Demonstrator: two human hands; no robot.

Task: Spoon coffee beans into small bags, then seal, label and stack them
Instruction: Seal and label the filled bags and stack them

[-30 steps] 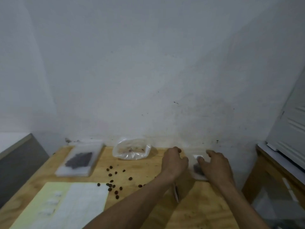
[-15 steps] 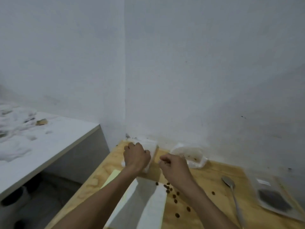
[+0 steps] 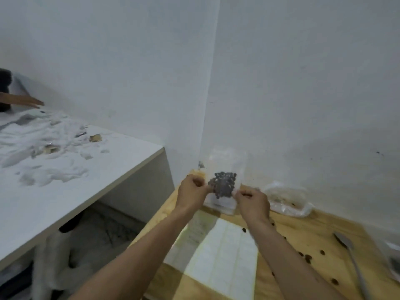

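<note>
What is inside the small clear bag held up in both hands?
The small clear bag holds a clump of dark coffee beans. The left hand and right hand pinch its sides; their fingers cover those edges.

2 hands (image 3: 191, 191), 1 held bag of beans (image 3: 224, 182), 1 crumpled bag (image 3: 287, 200), 1 spoon (image 3: 350, 258), 1 label sheet (image 3: 225, 256).

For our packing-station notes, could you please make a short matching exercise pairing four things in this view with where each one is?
Things:
1. small bag of beans
2. spoon
3. label sheet
4. large clear bag

Places:
A. flat on the table beneath the forearms
B. against the wall, right of the hands
C. held up between both hands
D. lying near the table's right edge

Pairs: 1-C, 2-D, 3-A, 4-B
</note>
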